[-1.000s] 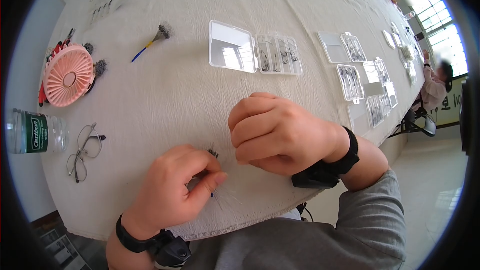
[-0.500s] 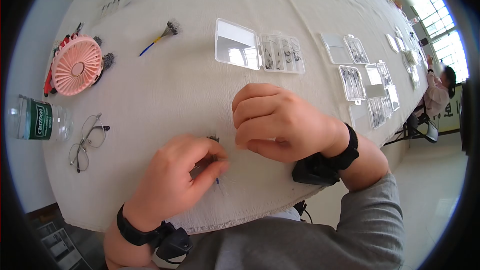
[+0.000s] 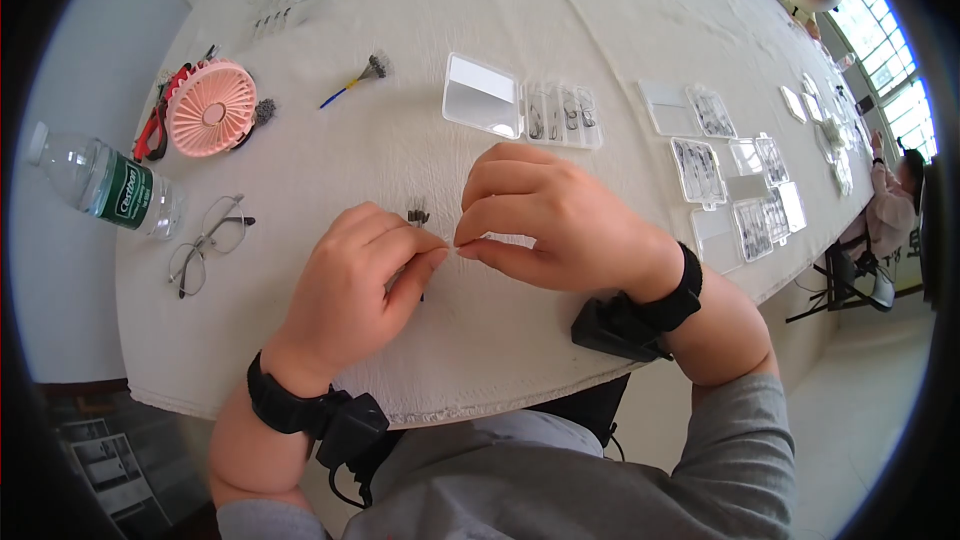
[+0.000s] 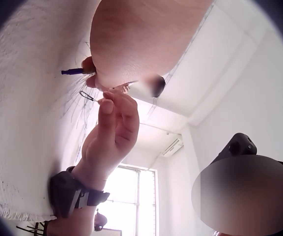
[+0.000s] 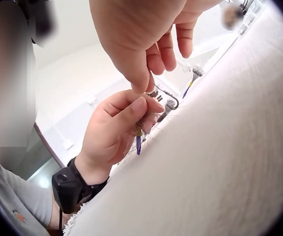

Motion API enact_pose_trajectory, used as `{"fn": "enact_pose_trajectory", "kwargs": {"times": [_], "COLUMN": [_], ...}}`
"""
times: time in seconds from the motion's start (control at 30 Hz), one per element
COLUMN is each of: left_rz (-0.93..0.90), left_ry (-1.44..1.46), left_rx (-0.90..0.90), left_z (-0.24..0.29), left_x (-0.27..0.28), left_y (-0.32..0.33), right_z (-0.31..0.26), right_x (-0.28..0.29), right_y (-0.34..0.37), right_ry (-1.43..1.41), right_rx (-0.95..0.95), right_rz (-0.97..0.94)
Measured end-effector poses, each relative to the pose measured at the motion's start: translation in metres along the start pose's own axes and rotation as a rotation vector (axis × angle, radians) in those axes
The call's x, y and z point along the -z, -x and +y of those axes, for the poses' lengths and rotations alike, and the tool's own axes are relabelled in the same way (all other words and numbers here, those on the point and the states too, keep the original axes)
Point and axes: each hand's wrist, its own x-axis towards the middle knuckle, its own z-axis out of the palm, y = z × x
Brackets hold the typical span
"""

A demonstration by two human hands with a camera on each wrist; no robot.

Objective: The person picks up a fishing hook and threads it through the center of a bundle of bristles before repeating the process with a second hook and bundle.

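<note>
My left hand grips a bundle of thin wires with small dark beads at its top. The bundle's blue end sticks out below the fingers in the right wrist view. Left thumb and forefinger come together at their tips. My right hand pinches a dark fish hook between thumb and forefinger, its bend pointing out beside the left fingertips. Both sets of fingertips almost meet above the white cloth. The hook's shank is mostly hidden by the fingers.
An open clear box with hooks lies ahead; several more boxes lie to the right. On the left are eyeglasses, a water bottle, a pink fan and red-handled pliers. A second wire bundle lies beyond.
Both hands have come closer together, fingertip to fingertip, and the bead end of the bundle shows more plainly beyond the left fingers. The head view has shifted, moving the table things rightward.
</note>
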Motion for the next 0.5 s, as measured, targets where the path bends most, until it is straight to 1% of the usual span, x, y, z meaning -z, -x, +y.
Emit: {"fn": "enact_pose_trajectory", "kwargs": {"times": [0.23, 0.33, 0.43, 0.5], "left_rz": [0.002, 0.029, 0.085, 0.085], "left_ry": [-0.073, -0.095, 0.051, 0.130], "left_rx": [-0.006, 0.055, 0.166, 0.242], "left_z": [0.0031, 0.0051, 0.0082, 0.0088], "left_x": [0.0018, 0.0034, 0.0027, 0.0029], "left_y": [0.0010, 0.0022, 0.0016, 0.0013], "right_z": [0.0032, 0.0026, 0.0033, 0.0039], "right_x": [-0.0032, -0.0019, -0.0018, -0.0022], "right_y": [0.0012, 0.0009, 0.0014, 0.0016], "right_ry": [-0.012, -0.004, 0.013, 0.007], "right_rx": [0.000, -0.010, -0.024, -0.044], "right_rz": [-0.013, -0.014, -0.020, -0.013]}}
